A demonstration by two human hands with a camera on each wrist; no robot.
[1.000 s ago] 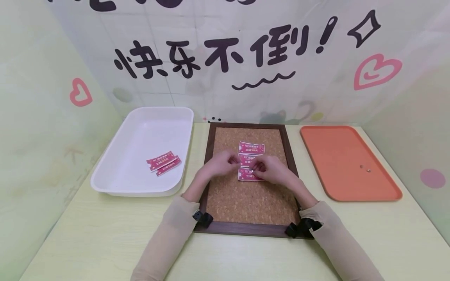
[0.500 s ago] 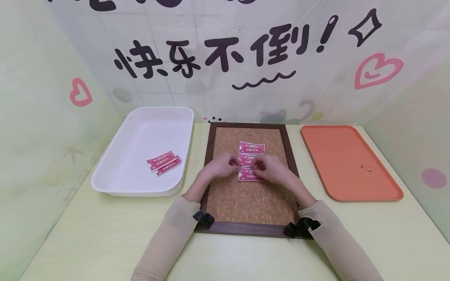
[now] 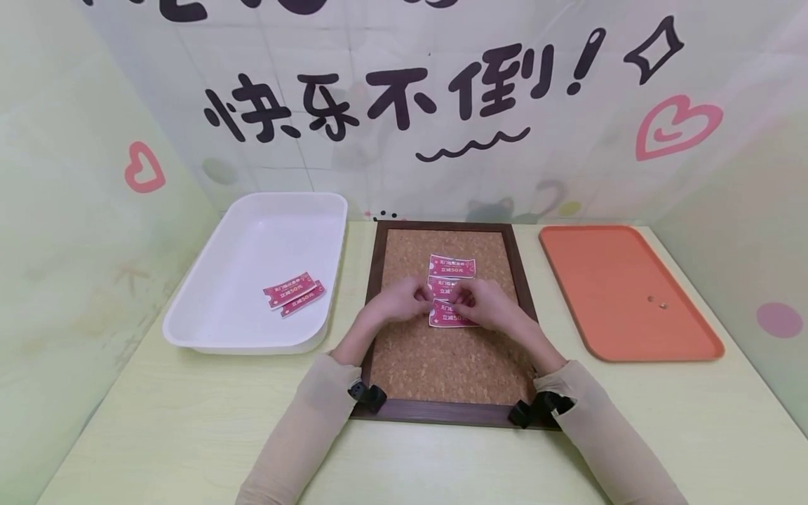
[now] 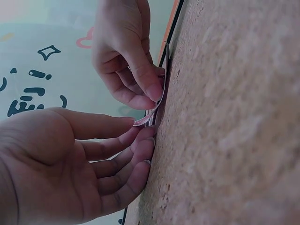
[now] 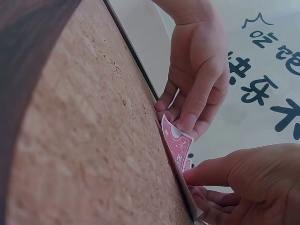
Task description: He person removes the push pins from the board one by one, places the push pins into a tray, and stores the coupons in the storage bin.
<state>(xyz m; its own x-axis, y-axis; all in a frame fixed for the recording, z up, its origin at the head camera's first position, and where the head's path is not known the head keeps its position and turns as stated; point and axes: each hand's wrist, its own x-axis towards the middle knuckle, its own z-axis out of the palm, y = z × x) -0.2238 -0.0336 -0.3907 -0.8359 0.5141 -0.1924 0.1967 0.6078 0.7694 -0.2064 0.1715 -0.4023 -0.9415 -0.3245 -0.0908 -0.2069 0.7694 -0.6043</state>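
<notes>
Three pink coupons run in a column on the cork board (image 3: 454, 372). The lowest coupon (image 3: 447, 319) is raised at its upper left, where my left hand (image 3: 405, 298) pinches its edge between thumb and forefinger. My right hand (image 3: 489, 305) pinches the same coupon farther right, covering its right part. In the right wrist view the coupon's left end (image 5: 177, 145) curves up off the cork. The middle coupon (image 3: 438, 287) is partly hidden behind my right fingers. Above it, the top coupon (image 3: 452, 267) lies flat with a small shiny spot near its upper edge.
A white tub (image 3: 252, 245) at the left holds two overlapping coupons (image 3: 292, 291). At the right, an orange tray (image 3: 606, 280) carries two small shiny pieces (image 3: 662, 306). A dark wooden frame (image 3: 442, 410) edges the board, and a printed backdrop (image 3: 379, 168) stands behind.
The lowest coupon's upper left has come up toward the middle coupon, pinched by my left fingers. My left hand has shifted slightly right; my right hand has barely moved.
</notes>
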